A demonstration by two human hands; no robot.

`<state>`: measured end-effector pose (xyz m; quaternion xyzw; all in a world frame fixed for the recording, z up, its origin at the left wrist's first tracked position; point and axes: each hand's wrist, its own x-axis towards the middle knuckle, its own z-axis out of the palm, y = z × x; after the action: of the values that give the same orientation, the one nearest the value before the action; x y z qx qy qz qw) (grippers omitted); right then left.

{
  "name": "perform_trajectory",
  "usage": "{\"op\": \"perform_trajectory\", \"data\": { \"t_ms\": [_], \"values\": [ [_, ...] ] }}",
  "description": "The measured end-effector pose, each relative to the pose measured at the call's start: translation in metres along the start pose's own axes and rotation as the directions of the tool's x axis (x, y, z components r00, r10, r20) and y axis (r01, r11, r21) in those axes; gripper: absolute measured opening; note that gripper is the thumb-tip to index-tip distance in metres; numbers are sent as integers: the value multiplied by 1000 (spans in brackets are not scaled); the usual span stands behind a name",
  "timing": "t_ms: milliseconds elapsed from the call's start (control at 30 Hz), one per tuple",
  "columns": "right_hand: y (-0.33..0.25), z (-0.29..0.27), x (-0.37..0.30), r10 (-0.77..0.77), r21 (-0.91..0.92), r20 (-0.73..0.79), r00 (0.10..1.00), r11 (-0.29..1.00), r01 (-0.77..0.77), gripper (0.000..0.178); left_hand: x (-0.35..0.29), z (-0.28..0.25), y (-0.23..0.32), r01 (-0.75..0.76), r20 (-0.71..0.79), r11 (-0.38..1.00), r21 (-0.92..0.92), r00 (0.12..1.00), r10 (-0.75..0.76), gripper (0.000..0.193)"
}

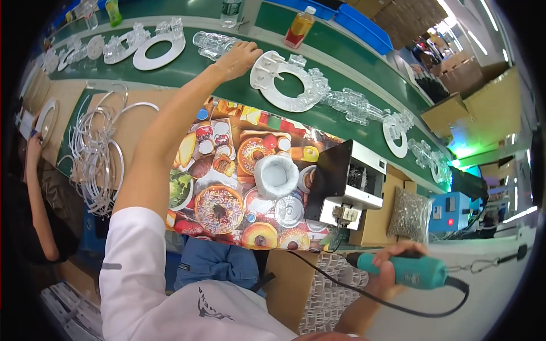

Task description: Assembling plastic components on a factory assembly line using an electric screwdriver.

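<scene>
Right hand (388, 278) clamped on teal corded tool (427, 271), lower right, beside the desk; small printed patch on its casing. Left hand (239, 59) over green belt (230, 90), between clear plastic part (210, 45) and white ring (263, 75); fingers bent, can't tell if gripping either. Drink bottle (300, 27) labelled, seemingly red, too small to read. White shirt (187, 301) carries dark print.

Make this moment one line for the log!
left hand: by white ring, touch unclear | right hand: holding teal electric screwdriver | green conveyor: bearing clear plastic parts
</scene>
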<state>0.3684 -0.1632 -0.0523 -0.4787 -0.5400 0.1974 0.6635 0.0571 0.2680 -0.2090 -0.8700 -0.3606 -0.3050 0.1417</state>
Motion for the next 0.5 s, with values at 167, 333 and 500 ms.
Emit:
{"op": "perform_trajectory", "data": {
  "t_ms": [167, 333, 500],
  "values": [
    [5, 11, 10, -34, -26, 32, 999, 999, 35, 64, -10, 22, -6, -21, -36, 998, 67, 999, 23, 22],
    [10, 20, 20, -49, -133, 49, 998, 990, 55, 63, 8, 32, -4, 104, 5, 989, 103, 994, -105, 27],
    [14, 18, 20, -67, -164, 70, 995, 983, 78, 62, 27, 43, 14, 224, -29, 959, 175, 975, -222, 24]
  ]
}}
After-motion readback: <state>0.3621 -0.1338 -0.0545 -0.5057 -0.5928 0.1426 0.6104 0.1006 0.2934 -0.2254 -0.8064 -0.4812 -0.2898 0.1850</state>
